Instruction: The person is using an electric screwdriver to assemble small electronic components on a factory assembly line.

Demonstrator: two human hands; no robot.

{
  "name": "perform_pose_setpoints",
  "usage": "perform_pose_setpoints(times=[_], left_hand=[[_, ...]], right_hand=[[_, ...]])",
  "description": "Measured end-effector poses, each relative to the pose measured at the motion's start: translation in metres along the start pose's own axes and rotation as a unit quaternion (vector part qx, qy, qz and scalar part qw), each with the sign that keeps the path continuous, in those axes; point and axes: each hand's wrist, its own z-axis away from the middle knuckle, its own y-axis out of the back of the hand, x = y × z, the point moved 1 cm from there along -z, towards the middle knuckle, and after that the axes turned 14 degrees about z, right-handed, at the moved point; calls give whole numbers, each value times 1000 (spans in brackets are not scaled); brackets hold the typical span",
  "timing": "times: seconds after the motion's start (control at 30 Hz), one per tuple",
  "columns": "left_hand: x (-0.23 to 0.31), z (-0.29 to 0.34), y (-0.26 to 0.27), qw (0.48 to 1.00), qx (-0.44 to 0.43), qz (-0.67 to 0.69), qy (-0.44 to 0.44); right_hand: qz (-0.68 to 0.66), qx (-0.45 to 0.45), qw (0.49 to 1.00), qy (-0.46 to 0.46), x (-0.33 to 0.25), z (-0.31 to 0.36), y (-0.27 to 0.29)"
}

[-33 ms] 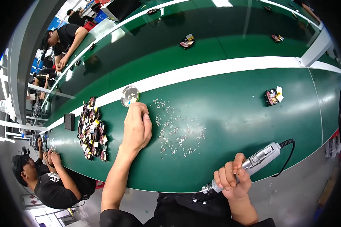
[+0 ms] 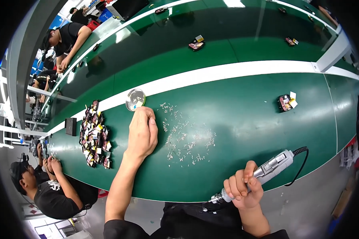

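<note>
My right hand (image 2: 244,187) grips a silver-grey electric screwdriver (image 2: 273,165), its tip pointing down and left over the table's near edge. A black coiled cord (image 2: 301,167) trails from the tool's back end. My left hand (image 2: 142,133) is closed, fingertips at the near rim of a small round clear dish (image 2: 136,97); what the fingers hold, if anything, is hidden. Inside the dish lie a few small pieces, one of them blue. To the right of that hand, many tiny silvery pin-like parts (image 2: 189,139) are scattered on the green table (image 2: 243,119).
Left of my left hand lies a heap of small black parts with white and yellow labels (image 2: 93,137), beside a black block (image 2: 70,126). A similar labelled part (image 2: 286,102) sits far right. Beyond the white rail (image 2: 211,73) runs another green surface. A co-worker (image 2: 52,187) sits at left.
</note>
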Motion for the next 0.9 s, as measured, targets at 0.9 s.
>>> perform_pose_setpoints(times=[0.9], left_hand=[[52,41,-9,658,-110,710,225]], right_hand=[[80,-21,961,264,-8,-75,-85]])
